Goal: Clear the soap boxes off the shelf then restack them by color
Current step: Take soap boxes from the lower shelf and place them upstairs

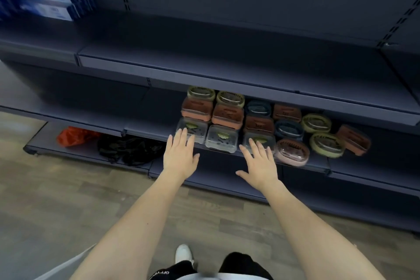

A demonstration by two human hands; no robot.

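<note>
Upper shelf (227,79) hides rear soap boxes (229,98); hands' (181,152) fingertips overlap front ones.

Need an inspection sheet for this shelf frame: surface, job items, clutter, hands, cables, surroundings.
Surface: dark middle shelf, its left part bare.
Job's things: soap boxes crowd the shelf's right part, colours mixed: clear box, terracotta box, olive oval box, dark blue oval box, pink oval box.
Clutter: orange bag and black bag on the bottom shelf.
Hands: left hand and right hand open, fingers straight, at the front clear boxes; no grip.
Cables: nothing seen.
Surroundings: blue cartons upper left; wood-look floor.
</note>
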